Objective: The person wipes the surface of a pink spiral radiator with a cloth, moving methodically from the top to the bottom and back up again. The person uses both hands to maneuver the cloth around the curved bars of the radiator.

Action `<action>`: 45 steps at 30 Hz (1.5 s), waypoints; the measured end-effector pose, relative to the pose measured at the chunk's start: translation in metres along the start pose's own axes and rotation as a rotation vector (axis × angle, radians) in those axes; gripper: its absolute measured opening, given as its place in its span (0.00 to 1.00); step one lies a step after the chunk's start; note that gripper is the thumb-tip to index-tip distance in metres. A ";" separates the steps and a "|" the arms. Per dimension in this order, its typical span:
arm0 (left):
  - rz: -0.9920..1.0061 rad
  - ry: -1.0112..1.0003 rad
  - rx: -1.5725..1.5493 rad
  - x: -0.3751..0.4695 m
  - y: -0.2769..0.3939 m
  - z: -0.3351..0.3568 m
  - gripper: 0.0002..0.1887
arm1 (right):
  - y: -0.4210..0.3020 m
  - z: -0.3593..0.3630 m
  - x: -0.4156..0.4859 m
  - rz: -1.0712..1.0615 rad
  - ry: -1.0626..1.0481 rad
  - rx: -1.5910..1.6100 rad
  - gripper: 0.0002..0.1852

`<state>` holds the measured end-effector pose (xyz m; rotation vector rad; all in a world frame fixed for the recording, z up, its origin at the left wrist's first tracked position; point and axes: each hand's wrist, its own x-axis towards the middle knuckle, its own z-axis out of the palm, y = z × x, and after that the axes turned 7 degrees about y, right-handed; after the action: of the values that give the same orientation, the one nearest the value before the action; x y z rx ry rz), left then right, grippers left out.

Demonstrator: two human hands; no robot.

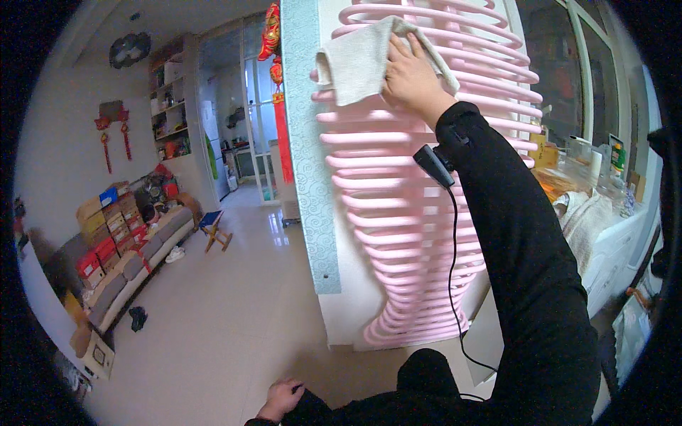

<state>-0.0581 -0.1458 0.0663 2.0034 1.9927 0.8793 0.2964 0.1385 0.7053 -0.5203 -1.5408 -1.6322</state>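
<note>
My right hand [411, 72] lies on a white cloth [359, 61], its fingers spread, and presses it against the upper bars of a pink tubular radiator [381, 202] on the wall. Part of the cloth hangs off to the left of the hand and one corner is folded over. From the right wrist hangs a small black device [434, 166] with a black cable that runs down towards the floor. My left hand [285, 396] is low at the bottom of the view, in front of my body, away from the radiator; its fingers look curled and whether they hold anything is unclear.
At right, a white cabinet [620, 239] bears bottles, boxes and a draped cloth [586, 213]. A pale panel [484, 341] leans by the radiator's foot. Red ornaments [282, 133] hang at the wall's left edge. Further left are a folding stool [214, 230] and a sofa [144, 266] stacked with shoe boxes.
</note>
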 end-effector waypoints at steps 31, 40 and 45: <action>-0.007 -0.093 0.038 0.000 0.007 -0.001 0.16 | 0.170 -0.051 -0.178 0.780 0.122 0.125 0.29; 0.040 -0.026 0.064 0.005 -0.003 0.011 0.16 | 0.115 -0.051 -0.232 1.083 0.095 0.458 0.28; 0.012 -0.010 0.065 0.004 0.006 0.008 0.15 | 0.053 -0.054 -0.239 0.960 -0.018 0.514 0.21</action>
<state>-0.0497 -0.1402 0.0643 2.0522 2.0308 0.8149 0.4896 0.1563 0.5465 -0.8091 -1.3202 -0.4848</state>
